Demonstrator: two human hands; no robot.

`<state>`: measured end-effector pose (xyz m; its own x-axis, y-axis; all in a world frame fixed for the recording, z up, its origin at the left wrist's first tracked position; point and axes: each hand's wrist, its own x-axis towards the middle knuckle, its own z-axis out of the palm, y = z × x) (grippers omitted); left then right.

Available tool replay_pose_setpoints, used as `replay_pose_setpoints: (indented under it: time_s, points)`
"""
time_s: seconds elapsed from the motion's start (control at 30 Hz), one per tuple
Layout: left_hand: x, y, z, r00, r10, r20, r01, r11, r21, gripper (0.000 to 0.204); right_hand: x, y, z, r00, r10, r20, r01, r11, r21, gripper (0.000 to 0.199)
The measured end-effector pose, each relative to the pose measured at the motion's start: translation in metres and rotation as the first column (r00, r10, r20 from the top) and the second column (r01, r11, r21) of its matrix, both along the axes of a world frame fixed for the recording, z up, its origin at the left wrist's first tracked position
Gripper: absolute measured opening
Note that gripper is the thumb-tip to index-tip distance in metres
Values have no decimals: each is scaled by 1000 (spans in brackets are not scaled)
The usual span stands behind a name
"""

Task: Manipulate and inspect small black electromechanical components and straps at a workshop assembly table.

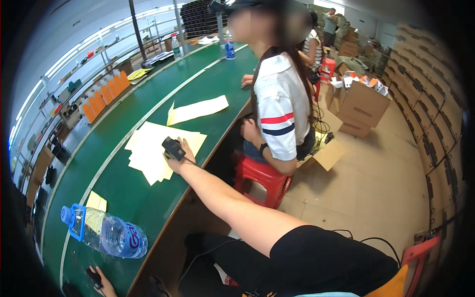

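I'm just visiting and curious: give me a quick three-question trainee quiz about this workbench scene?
1. True or false: the right hand holds a small black device.
2. What lies under that hand? A) yellow paper sheets B) a red stool C) a cardboard box
3. What lies on its side on the green table near the left hand?

Key: 1 true. 2 A. 3 a plastic water bottle with a blue cap.

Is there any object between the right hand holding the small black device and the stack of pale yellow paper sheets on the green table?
Nothing visible. The right hand holds the small black device directly over the stack of pale yellow paper sheets.
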<state>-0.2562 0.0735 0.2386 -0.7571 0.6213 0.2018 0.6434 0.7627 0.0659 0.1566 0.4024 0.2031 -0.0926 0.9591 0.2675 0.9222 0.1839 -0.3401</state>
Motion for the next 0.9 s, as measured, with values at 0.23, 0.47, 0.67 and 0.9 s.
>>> replay_pose_setpoints:
  time_s: [0.23, 0.47, 0.67, 0.9]
  points:
    - [18, 17, 12, 998, 16, 55, -9, 994, -112, 63, 28, -4, 16, 999, -43, 9, 42, 997, 62, 44]
    - [-26, 10, -28, 998, -59, 1, 58, 984, 166, 49, 25, -17, 25, 998, -8, 68, -8, 973, 232, 43]
    - [-19, 15, -24, 995, -55, -86, 61, 996, 68, 47, 30, -7, 17, 992, 27, 126, -91, 839, 537, 42]
    - [-31, 16, -27, 994, -92, -66, 99, 989, 108, 48, 30, -17, 35, 1000, 4, -9, 1, 869, 494, 58]
